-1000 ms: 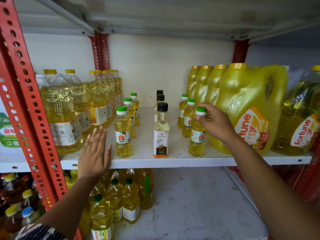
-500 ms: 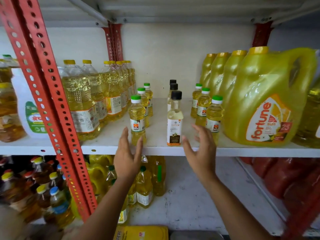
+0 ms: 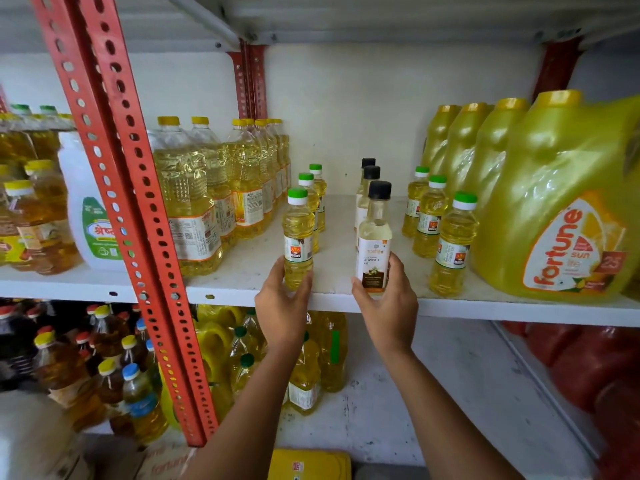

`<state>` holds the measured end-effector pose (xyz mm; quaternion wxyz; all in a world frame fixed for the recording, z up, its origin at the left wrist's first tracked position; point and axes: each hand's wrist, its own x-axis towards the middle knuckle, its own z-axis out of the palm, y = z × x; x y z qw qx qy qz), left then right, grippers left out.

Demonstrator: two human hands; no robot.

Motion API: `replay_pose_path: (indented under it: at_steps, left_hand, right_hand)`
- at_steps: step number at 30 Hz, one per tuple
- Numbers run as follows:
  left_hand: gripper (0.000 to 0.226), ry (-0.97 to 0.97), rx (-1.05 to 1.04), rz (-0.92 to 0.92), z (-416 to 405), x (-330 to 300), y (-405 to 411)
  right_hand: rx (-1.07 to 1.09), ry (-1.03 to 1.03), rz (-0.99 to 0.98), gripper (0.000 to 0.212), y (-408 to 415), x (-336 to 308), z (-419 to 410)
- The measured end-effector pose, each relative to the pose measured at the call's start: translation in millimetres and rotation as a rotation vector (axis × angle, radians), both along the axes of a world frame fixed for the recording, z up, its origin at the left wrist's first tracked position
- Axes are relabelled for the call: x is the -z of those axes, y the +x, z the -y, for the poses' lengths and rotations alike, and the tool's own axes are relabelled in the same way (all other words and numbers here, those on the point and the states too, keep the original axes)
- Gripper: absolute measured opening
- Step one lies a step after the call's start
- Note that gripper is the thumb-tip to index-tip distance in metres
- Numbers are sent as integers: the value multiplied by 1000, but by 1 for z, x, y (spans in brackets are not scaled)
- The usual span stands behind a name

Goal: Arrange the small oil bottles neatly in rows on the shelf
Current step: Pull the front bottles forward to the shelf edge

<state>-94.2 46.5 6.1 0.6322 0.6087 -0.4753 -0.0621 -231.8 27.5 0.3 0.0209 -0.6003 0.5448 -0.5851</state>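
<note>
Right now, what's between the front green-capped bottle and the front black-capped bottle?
Only bare white shelf between the green-capped yellow oil bottle and black-capped pale bottle, per the head view.

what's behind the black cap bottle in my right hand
Two more black-capped bottles stand in a line behind the front bottle held by the right hand. The front bottle covers their lower bodies, and anything further back cannot be seen.

Head view, close, facing forward at shelf (image 3: pixel 450 308)

light: bright, even | shadows: soft | blur: right-edge jug (image 3: pixel 568 202) | edges: wide-angle bending
</note>
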Motion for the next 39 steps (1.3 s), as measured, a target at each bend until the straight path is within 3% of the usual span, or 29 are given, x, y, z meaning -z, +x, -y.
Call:
replay_pose_path:
  at_steps: [16, 22, 27, 29, 33, 39]
  left_hand:
    - [58, 49, -11, 8, 4, 1, -1]
    - [70, 16, 5, -176, -14, 8, -17]
    - [67, 5, 99, 98, -29, 30, -57]
    - [70, 33, 154, 202, -25, 24, -72]
    - [77, 66, 195, 193, -2, 2, -86]
    - [52, 63, 153, 63, 18, -7, -95]
  right_hand:
    - [-14, 8, -48, 65, -1, -2, 3]
    - [-34, -119, 60, 61, -26, -5, -16]
    - [117, -235, 121, 51, -63, 5, -27]
    - [154, -211, 158, 56, -78, 3, -23]
    - [141, -109, 153, 69, -93, -10, -10]
    - [143, 13, 90, 62, -99, -11, 7]
